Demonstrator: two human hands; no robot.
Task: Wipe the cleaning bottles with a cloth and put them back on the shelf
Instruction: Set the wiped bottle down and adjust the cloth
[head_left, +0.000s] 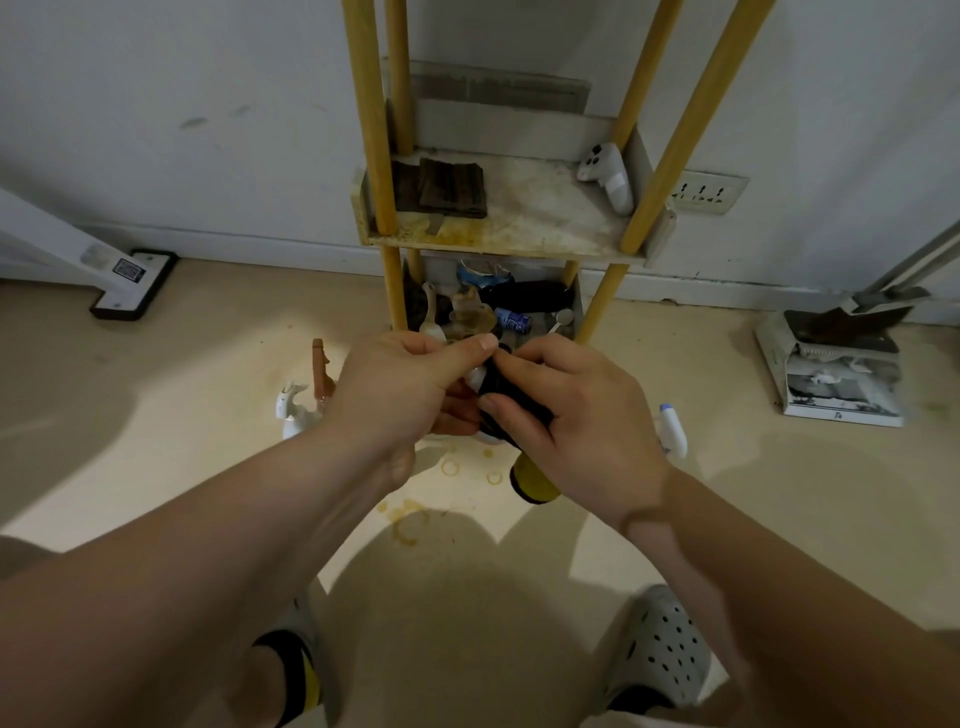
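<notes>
My left hand (410, 387) and my right hand (566, 415) meet in front of the shelf (519, 228), low over the floor. Both are closed around a bottle wrapped in a dark cloth (511, 395). Only the bottle's yellow bottom (532, 483) shows below my right palm. My left thumb presses on the top of the bundle. On the floor stand a white spray bottle (293, 413) to the left and a white bottle with a blue cap (672, 431) to the right. A brown spray trigger (322, 374) rises behind the left one.
The middle shelf holds a folded dark cloth (441, 187) and a white controller (610, 174). The bottom tier is crowded with bottles and clutter (493, 306). A dustpan with rubbish (836, 364) lies right, a white stand base (130, 286) left. My feet in grey clogs (660, 644) are below.
</notes>
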